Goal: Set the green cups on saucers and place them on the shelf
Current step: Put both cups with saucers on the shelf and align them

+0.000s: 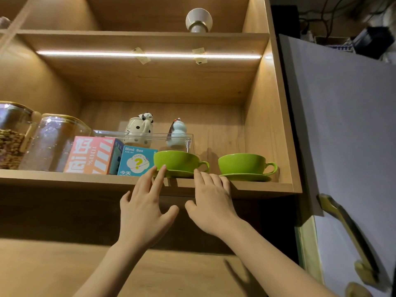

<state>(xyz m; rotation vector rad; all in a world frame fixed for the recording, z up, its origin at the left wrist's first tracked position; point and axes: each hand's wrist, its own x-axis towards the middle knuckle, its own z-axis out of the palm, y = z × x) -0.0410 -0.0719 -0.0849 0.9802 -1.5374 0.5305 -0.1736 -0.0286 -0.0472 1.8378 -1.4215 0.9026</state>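
Observation:
Two green cups stand on green saucers on the wooden shelf [267, 187], handles to the right. The left cup [177, 160] sits on its saucer [179, 173] near the shelf's front edge. The right cup [243, 163] rests on its saucer [246, 177] by the cabinet's right wall. My left hand [145, 211] is raised below the left cup, fingers apart, with fingertips touching the cup's left side and the saucer. My right hand [212, 202] is spread at the shelf edge, fingertips at the saucer's right rim. Neither hand grips anything.
Left of the cups stand a blue "Blind Box" carton [137, 160], a pink box [90, 155] and two glass jars [53, 142]. Behind is a clear case [150, 133] with a spotted mug [139, 129] and a pale blue figurine [176, 133]. A grey cabinet door [342, 125] hangs open at right.

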